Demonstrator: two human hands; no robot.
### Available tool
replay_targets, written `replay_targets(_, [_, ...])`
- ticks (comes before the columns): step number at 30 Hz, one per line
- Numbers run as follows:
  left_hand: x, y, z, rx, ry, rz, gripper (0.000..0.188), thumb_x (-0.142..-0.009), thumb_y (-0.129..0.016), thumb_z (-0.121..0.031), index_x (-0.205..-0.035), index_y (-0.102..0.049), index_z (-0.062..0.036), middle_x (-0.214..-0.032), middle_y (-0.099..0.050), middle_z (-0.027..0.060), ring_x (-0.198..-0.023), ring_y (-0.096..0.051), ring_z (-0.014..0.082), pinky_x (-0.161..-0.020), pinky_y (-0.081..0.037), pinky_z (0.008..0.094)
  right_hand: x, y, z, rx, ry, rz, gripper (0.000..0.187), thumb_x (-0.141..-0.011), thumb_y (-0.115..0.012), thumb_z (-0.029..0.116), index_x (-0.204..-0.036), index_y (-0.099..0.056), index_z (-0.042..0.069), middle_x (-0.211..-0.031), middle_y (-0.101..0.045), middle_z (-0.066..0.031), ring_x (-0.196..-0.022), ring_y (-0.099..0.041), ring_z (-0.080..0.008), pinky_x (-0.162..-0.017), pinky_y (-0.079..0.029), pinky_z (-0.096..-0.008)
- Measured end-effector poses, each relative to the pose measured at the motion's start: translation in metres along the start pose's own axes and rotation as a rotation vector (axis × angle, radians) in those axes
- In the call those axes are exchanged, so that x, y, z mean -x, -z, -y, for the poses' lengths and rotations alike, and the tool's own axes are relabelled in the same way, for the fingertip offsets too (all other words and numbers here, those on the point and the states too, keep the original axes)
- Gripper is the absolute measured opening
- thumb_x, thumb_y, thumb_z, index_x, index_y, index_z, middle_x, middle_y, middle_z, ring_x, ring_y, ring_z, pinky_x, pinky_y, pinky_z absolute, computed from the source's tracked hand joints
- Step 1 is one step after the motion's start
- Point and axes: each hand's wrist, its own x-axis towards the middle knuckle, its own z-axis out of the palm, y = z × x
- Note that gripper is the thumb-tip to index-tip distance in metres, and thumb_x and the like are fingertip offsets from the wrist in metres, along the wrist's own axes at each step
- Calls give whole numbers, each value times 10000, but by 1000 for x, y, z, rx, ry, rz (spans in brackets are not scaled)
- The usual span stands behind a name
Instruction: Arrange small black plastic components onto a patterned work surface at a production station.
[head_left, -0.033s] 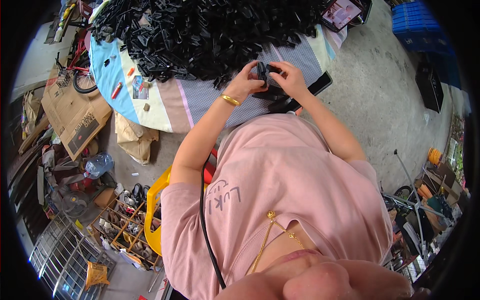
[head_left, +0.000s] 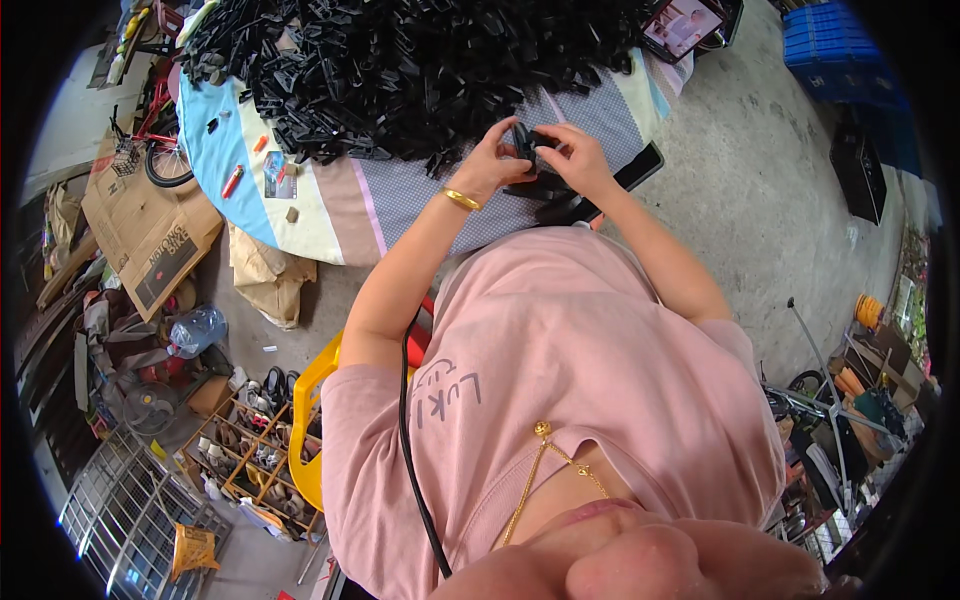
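My left hand (head_left: 493,160) and my right hand (head_left: 577,160) meet over the near edge of a cloth-covered table (head_left: 330,205). Together they grip a small black plastic part (head_left: 526,138), fingers pinched on both sides. A gold bangle (head_left: 461,198) circles my left wrist. Just beyond my hands lies a large heap of black plastic parts (head_left: 420,60). A few more black parts (head_left: 548,192) rest under my hands, beside a dark phone (head_left: 642,167).
A lit screen (head_left: 685,25) leans at the table's far right. A red marker (head_left: 232,182) lies on the cloth at left. Flattened cardboard (head_left: 150,235), a water bottle (head_left: 195,330) and a shoe rack (head_left: 250,450) crowd the left floor. Blue crates (head_left: 830,50) stand far right.
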Motion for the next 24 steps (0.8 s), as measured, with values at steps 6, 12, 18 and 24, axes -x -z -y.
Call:
replay_targets(6, [-21,3,0,-406,-229,-87,479,-711,-677,36,-1159,-527,-45,-812,-612,68,-716,-620,132,-641,-529,247,-13,12,5,-46,-27,-2,282,-752,-662,126,-1013,-649,18,-971,-643,-101,-833,-605,-248,-706,-497,-316])
replay_targets(12, [-11,-5,8,-958,-397,-267,241,-726,-712,-48,-950,-631,-14,-832,-629,91,-740,-641,192,-668,-514,296,-7,17,-15,245,238,15,285,-724,-674,88,-1002,-650,36,-924,-631,-82,-864,-559,-266,-786,-464,-340])
replay_targets(18, [-4,-2,14,-1333,-692,-376,238,-673,-738,-106,-888,-669,-31,-824,-591,99,-829,-590,313,-720,-499,384,-4,21,-12,377,311,107,269,-708,-691,84,-971,-656,40,-910,-599,-63,-885,-541,-257,-791,-462,-364])
replay_targets(24, [-7,5,14,-1317,-729,-364,215,-658,-731,-94,-856,-678,-29,-829,-598,100,-810,-592,296,-715,-492,368,-10,31,-10,491,360,154,269,-688,-703,85,-951,-658,51,-876,-569,-43,-876,-533,-236,-773,-452,-357])
